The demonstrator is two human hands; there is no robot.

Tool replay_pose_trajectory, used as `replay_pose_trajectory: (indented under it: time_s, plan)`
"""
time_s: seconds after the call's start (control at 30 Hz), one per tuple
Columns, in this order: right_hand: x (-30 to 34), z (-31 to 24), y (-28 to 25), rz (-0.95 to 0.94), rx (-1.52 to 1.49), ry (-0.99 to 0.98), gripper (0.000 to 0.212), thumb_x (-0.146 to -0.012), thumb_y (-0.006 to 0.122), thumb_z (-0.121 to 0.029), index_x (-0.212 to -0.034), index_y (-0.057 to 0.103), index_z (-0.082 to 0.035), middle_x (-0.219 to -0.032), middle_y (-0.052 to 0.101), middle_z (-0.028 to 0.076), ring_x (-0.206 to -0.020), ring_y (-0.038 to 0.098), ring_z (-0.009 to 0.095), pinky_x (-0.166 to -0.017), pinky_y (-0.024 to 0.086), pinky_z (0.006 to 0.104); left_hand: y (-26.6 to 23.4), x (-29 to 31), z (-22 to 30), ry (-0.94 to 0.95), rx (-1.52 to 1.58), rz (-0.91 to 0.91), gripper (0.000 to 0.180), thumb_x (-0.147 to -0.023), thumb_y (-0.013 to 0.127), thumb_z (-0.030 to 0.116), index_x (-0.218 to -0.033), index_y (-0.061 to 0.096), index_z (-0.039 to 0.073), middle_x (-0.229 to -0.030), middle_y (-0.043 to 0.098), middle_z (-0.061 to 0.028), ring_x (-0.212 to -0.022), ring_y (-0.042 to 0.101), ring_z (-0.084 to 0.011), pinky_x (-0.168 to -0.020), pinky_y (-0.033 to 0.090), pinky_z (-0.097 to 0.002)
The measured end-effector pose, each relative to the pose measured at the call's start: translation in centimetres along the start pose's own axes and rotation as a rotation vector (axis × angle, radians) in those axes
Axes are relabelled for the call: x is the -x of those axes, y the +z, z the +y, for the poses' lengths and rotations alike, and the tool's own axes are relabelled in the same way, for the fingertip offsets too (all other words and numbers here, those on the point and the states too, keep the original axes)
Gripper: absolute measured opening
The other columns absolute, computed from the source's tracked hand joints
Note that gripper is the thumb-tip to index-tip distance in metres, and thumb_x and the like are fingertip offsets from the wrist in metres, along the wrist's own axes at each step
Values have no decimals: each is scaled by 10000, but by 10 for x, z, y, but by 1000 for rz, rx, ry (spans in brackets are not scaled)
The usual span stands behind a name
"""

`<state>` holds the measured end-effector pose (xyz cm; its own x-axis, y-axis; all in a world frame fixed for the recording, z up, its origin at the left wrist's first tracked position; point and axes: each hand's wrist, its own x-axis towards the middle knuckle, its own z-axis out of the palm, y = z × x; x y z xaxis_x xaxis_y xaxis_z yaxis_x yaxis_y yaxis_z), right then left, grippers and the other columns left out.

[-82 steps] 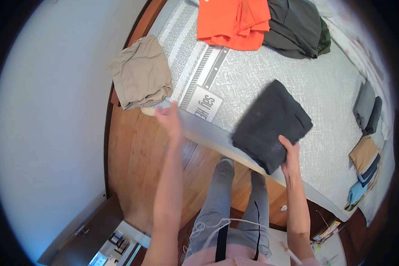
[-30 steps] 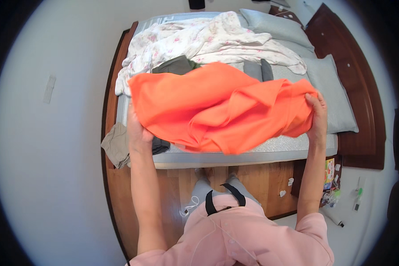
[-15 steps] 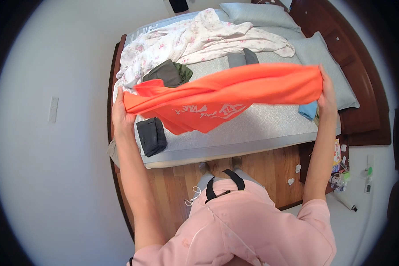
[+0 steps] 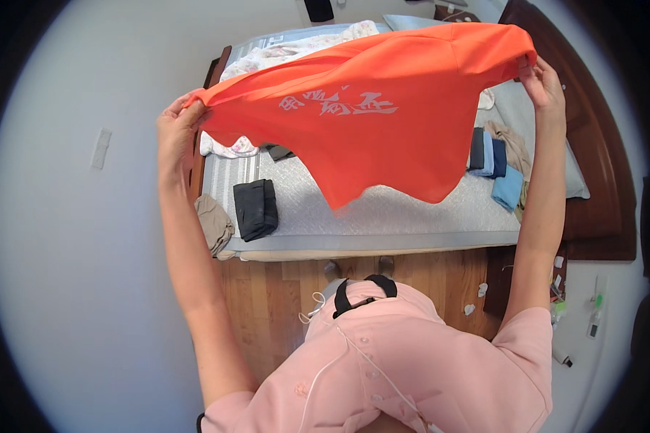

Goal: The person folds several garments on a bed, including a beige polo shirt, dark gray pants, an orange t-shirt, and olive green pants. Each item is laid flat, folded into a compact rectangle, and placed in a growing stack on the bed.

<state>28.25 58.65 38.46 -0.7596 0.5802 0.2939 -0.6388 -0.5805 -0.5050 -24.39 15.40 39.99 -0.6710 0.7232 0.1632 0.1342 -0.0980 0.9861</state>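
Observation:
An orange T-shirt [image 4: 412, 137] with pale printing hangs stretched between my raised hands, above the bed. My left hand [image 4: 180, 119] pinches its left end, fingers closed on the cloth. At the far right, my right hand [image 4: 542, 83] grips the other upper end, by what looks like a sleeve. The shirt's lower edge droops in uneven points over the mattress [image 4: 303, 216]. Below the left part of the shirt lies a folded dark garment [image 4: 256, 209]. Much of the bed's far side is hidden behind the orange cloth.
Folded clothes in grey and blue [image 4: 508, 187] sit by the pillow side at right. A beige garment [image 4: 213, 224] drapes at the bed's left edge. A floral quilt [image 4: 227, 146] shows partly behind the shirt. The dark wooden headboard [image 4: 599, 166] stands at right, wooden floor [image 4: 267, 289] below.
Both hands have risen, and the left has moved outward. The orange T-shirt, earlier a bunched low band, now hangs higher and more spread out, uncovering the folded clothes at right.

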Motion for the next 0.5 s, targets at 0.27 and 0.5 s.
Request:
replay_pose_trajectory:
  time_s: [0.27,0.5]
  plan:
    - [-22,93,17,768,1041,-579,616,-867,705,-213,-1384,511,58,-1450,487,205,-1348,475,325,-1123,378,454,49,20,92,630,-572,337,301,-942,757,281,-814,737,9,-809,609,0,-680,492,-103,-666,418,-269]
    - [-21,293,148,-314,1384,-395,965,-737,872,-359,-1554,389,-186,-1607,380,72,-1496,333,277,-1227,271,477,112,54,131,963,-525,46,150,-975,702,155,-952,714,8,-736,610,3,-659,503,-61,-597,433,-230]
